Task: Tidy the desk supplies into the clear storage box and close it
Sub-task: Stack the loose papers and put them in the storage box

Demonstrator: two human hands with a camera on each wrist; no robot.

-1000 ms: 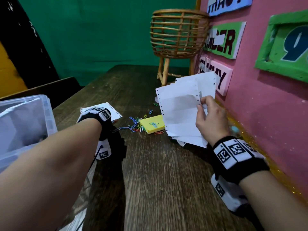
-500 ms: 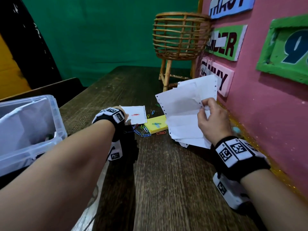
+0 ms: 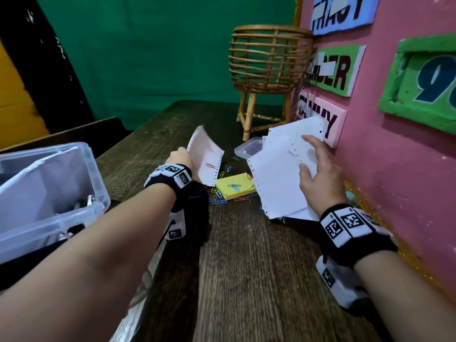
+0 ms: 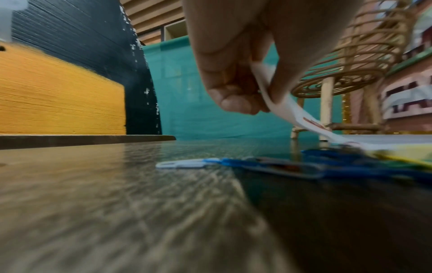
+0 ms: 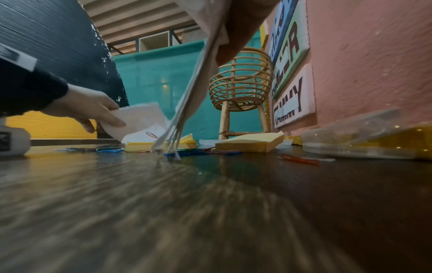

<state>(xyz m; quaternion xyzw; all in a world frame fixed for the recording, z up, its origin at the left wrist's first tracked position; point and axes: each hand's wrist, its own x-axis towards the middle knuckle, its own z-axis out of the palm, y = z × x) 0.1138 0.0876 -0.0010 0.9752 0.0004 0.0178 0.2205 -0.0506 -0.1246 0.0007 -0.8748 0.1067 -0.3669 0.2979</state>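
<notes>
My left hand [image 3: 181, 156] pinches a white perforated sheet [image 3: 206, 160] with a red paper clip lying on it, its far end lifted off the wooden desk [image 3: 246, 280]; the pinch shows in the left wrist view [image 4: 264, 99]. My right hand [image 3: 318, 169] holds a stack of white sheets [image 3: 278, 183] tilted on their lower edge, thumb in front and fingers spread on the top sheet. A yellow sticky-note pad [image 3: 234, 187] lies between the hands among several coloured paper clips [image 3: 218, 197]. The clear storage box [image 3: 81, 183] stands open at the left with papers inside.
A small clear lid or container [image 3: 246, 149] lies behind the stack. A rattan basket stand [image 3: 269, 62] stands at the back by the pink wall [image 3: 394, 181]. A second yellow pad [image 5: 252, 144] and a clear case [image 5: 364, 140] lie near the wall.
My left hand moved right and forward with its sheet, lifting it up on edge. My right hand shifted the stack toward the wall and spread its fingers over it, uncovering the small clear container.
</notes>
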